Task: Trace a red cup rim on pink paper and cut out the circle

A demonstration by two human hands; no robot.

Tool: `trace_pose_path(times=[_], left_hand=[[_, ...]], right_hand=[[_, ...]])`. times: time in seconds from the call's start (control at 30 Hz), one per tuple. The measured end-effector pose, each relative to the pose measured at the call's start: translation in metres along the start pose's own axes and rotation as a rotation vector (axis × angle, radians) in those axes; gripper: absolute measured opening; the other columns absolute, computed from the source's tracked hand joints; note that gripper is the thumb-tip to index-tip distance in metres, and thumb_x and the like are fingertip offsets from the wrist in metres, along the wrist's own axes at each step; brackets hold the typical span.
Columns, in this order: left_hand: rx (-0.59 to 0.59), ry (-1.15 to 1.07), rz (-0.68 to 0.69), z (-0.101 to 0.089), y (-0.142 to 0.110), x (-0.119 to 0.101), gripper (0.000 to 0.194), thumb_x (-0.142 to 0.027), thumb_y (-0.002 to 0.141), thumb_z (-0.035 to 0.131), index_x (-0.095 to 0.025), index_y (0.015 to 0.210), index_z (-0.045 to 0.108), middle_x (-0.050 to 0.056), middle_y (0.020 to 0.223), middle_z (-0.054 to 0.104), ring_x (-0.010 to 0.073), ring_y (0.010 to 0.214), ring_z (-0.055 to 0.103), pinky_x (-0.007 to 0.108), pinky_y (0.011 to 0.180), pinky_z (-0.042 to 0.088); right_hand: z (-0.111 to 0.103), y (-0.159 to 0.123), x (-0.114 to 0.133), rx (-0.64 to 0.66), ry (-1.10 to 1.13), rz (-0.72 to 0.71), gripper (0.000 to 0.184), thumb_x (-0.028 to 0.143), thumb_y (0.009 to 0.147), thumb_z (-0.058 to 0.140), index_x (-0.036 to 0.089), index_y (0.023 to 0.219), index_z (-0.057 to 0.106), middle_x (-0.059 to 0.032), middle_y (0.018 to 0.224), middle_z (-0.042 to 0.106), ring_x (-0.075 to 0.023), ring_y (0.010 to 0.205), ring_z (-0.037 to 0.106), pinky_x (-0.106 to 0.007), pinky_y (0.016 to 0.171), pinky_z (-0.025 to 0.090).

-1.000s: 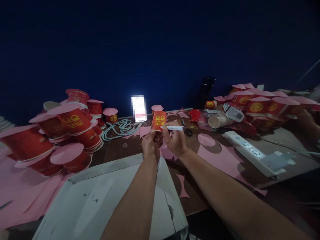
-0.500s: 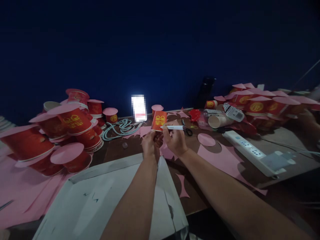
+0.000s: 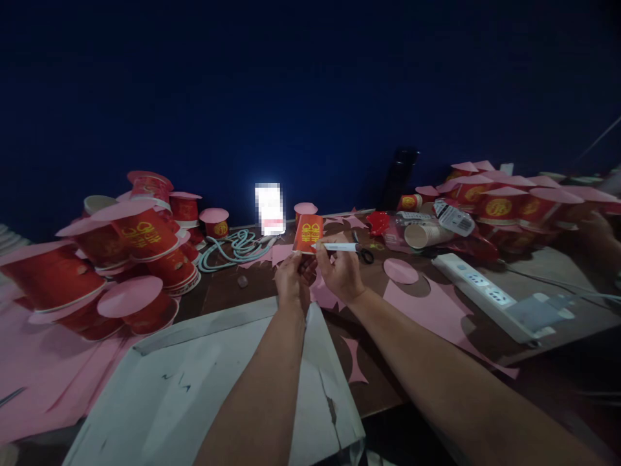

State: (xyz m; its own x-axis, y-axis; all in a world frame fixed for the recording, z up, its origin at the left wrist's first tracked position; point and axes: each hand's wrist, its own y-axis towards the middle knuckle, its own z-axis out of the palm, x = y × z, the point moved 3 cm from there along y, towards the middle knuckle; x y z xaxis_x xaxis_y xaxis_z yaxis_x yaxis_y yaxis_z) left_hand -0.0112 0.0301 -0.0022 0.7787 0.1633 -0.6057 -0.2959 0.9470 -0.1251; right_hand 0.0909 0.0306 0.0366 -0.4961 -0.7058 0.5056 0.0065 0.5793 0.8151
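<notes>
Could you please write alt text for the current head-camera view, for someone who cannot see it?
A person's left hand holds a red paper cup with yellow print while the right hand holds a white marker to its side. Around them are pink paper, a power strip and, to either side, piles of red cups with pink discs.

Red tapered paper cup with gold print [image 3: 308, 234]: smooth, with a faint sheen. Right of the cup: slender white plastic marker [image 3: 342, 247], smooth; crumpled red plastic wrapper [image 3: 377, 223], glossy; long white plastic power strip [image 3: 466, 281], smooth. Below right: cut pink paper sheet [image 3: 429, 317], matt. Below: broad white shallow tray [image 3: 169, 414], material unclear, scuffed. Left: looped pale-green plastic-looking cable [image 3: 242, 241], smooth.
</notes>
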Motion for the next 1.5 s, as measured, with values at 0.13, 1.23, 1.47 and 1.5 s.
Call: trace_pose_path(times=[0.13,1.23,1.47,1.5], left_hand=[[0.001,-0.002,0.006,-0.0003,0.0003,0.0001,0.01,-0.019,0.066,0.069,-0.012,0.069,0.063,0.004,0.065,0.067,0.0114,0.056,0.064,0.021,0.059,0.051],[-0.012,-0.005,-0.003,0.0001,-0.0006,-0.0015,0.008,-0.018,0.067,0.068,-0.012,0.067,0.063,0.003,0.061,0.065,0.011,0.055,0.063,0.021,0.059,0.051],[-0.028,0.003,-0.005,0.0006,-0.0019,-0.0018,0.008,-0.017,0.067,0.068,-0.012,0.069,0.063,0.003,0.062,0.065,0.01,0.055,0.062,0.02,0.059,0.05],[-0.022,0.004,0.0,0.0007,-0.0018,-0.0018,0.009,-0.018,0.067,0.069,-0.012,0.068,0.063,0.003,0.062,0.065,0.01,0.055,0.063,0.02,0.059,0.05]], right_hand=[[-0.0003,-0.0002,0.0001,-0.007,-0.013,-0.003,0.011,0.03,0.09,0.05,0.02,0.088,0.054,-0.007,0.084,0.064,-0.0192,0.08,0.062,-0.032,0.073,0.051],[-0.0012,-0.0004,-0.001,-0.004,-0.028,0.015,0.014,0.032,0.09,0.051,0.02,0.088,0.057,-0.0062,0.082,0.065,-0.0177,0.073,0.062,-0.031,0.068,0.051],[-0.0023,0.0009,-0.0011,0.015,-0.029,0.03,0.013,0.031,0.089,0.051,0.02,0.085,0.056,-0.0056,0.08,0.064,-0.0178,0.072,0.063,-0.03,0.067,0.05],[-0.0025,0.0009,-0.001,0.015,-0.031,0.037,0.013,0.031,0.089,0.051,0.02,0.085,0.057,-0.0054,0.079,0.064,-0.0179,0.072,0.063,-0.03,0.067,0.05]])
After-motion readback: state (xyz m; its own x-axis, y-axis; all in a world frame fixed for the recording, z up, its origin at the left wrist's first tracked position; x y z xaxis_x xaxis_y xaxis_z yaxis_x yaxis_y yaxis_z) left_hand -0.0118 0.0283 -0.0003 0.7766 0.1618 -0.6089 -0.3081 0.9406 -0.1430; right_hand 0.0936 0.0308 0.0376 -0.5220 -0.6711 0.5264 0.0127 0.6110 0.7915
